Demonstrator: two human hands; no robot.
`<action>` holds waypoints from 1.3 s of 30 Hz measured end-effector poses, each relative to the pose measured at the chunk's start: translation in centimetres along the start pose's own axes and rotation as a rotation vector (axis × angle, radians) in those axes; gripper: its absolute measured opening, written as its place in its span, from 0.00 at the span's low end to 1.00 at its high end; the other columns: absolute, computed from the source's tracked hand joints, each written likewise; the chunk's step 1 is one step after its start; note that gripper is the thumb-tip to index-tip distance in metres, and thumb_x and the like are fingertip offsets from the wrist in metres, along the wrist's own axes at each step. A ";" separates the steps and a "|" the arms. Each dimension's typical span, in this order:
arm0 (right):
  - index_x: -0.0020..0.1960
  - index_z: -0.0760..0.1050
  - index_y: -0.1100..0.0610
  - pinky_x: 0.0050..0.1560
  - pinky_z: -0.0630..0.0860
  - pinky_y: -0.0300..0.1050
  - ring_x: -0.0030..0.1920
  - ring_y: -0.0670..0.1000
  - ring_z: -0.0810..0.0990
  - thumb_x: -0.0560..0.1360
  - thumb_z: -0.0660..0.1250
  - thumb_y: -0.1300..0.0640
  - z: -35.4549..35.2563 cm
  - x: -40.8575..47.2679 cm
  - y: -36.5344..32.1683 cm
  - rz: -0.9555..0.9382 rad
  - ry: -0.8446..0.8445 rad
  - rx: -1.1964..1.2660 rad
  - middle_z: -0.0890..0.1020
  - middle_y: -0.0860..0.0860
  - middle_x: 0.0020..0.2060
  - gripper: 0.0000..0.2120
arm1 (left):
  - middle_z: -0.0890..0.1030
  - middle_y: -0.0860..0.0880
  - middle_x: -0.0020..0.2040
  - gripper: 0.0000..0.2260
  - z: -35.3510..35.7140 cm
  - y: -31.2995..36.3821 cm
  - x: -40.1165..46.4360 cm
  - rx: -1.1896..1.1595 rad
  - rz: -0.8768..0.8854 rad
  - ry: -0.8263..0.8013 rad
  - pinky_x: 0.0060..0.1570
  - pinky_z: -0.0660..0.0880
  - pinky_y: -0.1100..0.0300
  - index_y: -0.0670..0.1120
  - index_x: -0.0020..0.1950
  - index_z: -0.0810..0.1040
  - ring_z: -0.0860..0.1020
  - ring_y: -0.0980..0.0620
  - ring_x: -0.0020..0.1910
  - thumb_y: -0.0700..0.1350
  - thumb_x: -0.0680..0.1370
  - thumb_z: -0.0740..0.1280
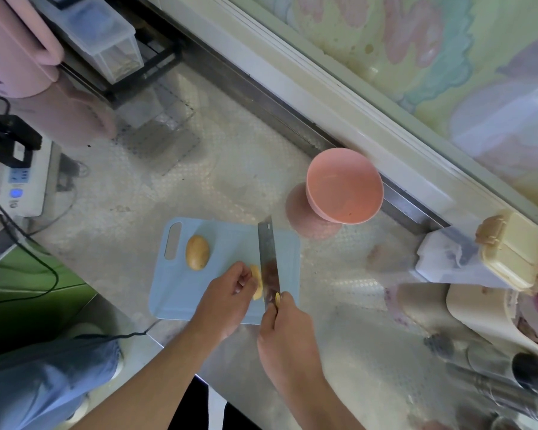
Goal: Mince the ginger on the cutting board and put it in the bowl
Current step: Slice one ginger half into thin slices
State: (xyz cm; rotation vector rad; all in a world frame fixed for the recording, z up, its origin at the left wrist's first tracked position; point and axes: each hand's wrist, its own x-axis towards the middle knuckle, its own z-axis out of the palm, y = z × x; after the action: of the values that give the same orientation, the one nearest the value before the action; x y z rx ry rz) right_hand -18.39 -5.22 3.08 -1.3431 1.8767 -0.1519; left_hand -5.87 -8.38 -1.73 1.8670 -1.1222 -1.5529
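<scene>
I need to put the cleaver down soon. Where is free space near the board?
Bare metal counter lies beyond the blue plastic cutting board, between it, the wire rack and the pink bowl. On the board, the near left corner is free. The right side is crowded with containers.

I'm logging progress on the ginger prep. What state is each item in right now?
Ginger slices: partly cut, pinned by left hand.
Whole ginger piece: uncut, lying on cutting board.
Cleaver: gripped by right hand, blade against the slices.
Pink bowl: upright, no ginger inside.
</scene>
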 end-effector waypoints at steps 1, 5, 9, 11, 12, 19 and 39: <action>0.40 0.61 0.49 0.32 0.67 0.48 0.31 0.53 0.73 0.81 0.55 0.56 0.0 0.0 -0.1 -0.003 -0.002 0.001 0.75 0.50 0.33 0.11 | 0.81 0.47 0.41 0.08 0.0 0.0 0.0 0.002 -0.002 0.001 0.46 0.79 0.40 0.48 0.45 0.72 0.78 0.42 0.46 0.48 0.82 0.64; 0.46 0.64 0.50 0.33 0.67 0.47 0.34 0.54 0.75 0.82 0.54 0.53 0.0 -0.2 -0.2 -0.002 -0.025 -0.019 0.77 0.51 0.35 0.06 | 0.81 0.48 0.42 0.07 -0.2 0.0 0.0 0.001 -0.012 0.000 0.47 0.79 0.41 0.49 0.45 0.73 0.80 0.43 0.46 0.48 0.82 0.64; 0.47 0.64 0.49 0.33 0.70 0.50 0.34 0.54 0.76 0.82 0.54 0.54 0.1 -0.4 -0.4 0.005 -0.024 -0.023 0.77 0.51 0.34 0.05 | 0.81 0.47 0.42 0.06 -0.2 -0.1 0.0 -0.002 -0.013 0.003 0.47 0.79 0.40 0.49 0.45 0.73 0.80 0.42 0.46 0.47 0.82 0.65; 0.47 0.64 0.49 0.33 0.70 0.50 0.34 0.54 0.77 0.82 0.54 0.54 0.1 -0.6 -0.5 0.012 -0.025 -0.026 0.77 0.50 0.34 0.05 | 0.81 0.47 0.42 0.06 -0.2 -0.1 0.0 0.003 -0.006 0.004 0.47 0.79 0.40 0.49 0.45 0.73 0.80 0.43 0.46 0.48 0.82 0.65; 0.47 0.64 0.49 0.33 0.70 0.49 0.34 0.54 0.76 0.82 0.54 0.54 0.1 -0.6 -0.5 0.017 -0.030 -0.028 0.77 0.50 0.34 0.05 | 0.81 0.47 0.42 0.07 -0.1 -0.2 0.0 0.007 0.000 0.005 0.47 0.79 0.40 0.49 0.46 0.73 0.80 0.43 0.46 0.48 0.82 0.65; 0.51 0.65 0.52 0.27 0.65 0.43 0.33 0.51 0.75 0.80 0.54 0.58 0.3 -0.5 -0.9 0.054 -0.075 -0.076 0.75 0.48 0.35 0.03 | 0.81 0.48 0.40 0.07 0.1 -0.5 0.1 0.026 0.016 0.030 0.45 0.80 0.40 0.50 0.45 0.73 0.79 0.43 0.44 0.49 0.83 0.64; 0.50 0.65 0.54 0.43 0.79 0.52 0.43 0.54 0.81 0.80 0.53 0.56 1.6 -3.1 0.4 0.108 -0.114 -0.052 0.80 0.51 0.42 0.04 | 0.79 0.47 0.38 0.10 0.7 -1.1 0.5 0.046 0.078 0.053 0.38 0.71 0.55 0.50 0.43 0.72 0.70 0.53 0.34 0.48 0.84 0.65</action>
State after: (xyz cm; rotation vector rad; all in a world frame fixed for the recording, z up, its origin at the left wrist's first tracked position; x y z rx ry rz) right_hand -17.29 -1.93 3.40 -1.2554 1.8627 0.0280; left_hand -6.17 -8.05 -3.06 1.8603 -1.2012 -1.4382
